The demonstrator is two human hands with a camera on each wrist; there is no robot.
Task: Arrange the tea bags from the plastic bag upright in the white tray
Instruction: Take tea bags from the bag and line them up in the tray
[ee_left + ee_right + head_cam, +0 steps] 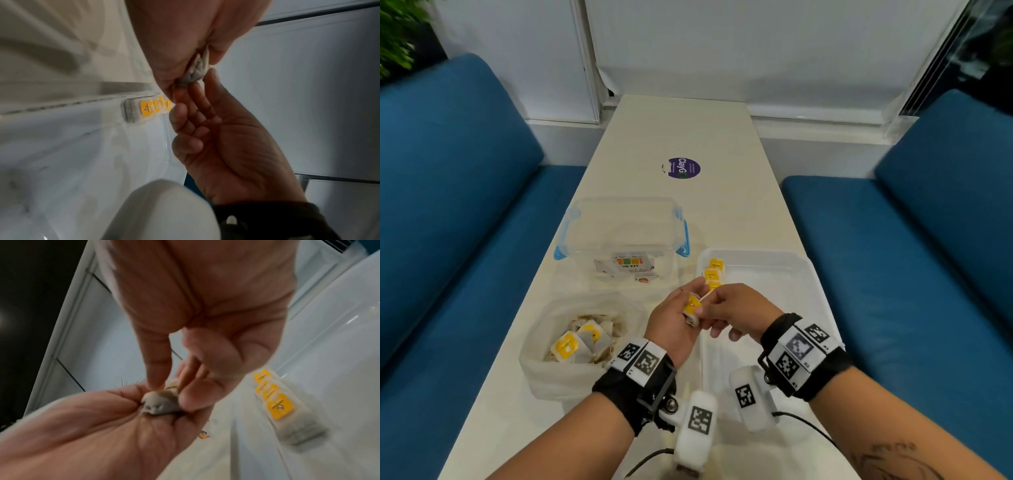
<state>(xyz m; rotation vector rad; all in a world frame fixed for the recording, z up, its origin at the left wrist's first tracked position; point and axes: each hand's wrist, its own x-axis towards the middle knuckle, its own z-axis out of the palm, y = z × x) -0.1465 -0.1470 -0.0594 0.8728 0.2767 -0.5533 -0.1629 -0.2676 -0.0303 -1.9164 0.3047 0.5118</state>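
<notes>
My left hand holds a tea bag with a yellow tag just left of the white tray. My right hand meets it and pinches the same tea bag between thumb and forefinger. In the left wrist view the grey tea bag is squeezed between both hands. Three tea bags stand upright in a row at the tray's far left corner, also visible as the row and the row. The plastic bag at the left holds several more tea bags.
A clear plastic box with blue clips stands behind the plastic bag. A purple round sticker lies farther up the narrow white table. Blue benches flank the table on both sides.
</notes>
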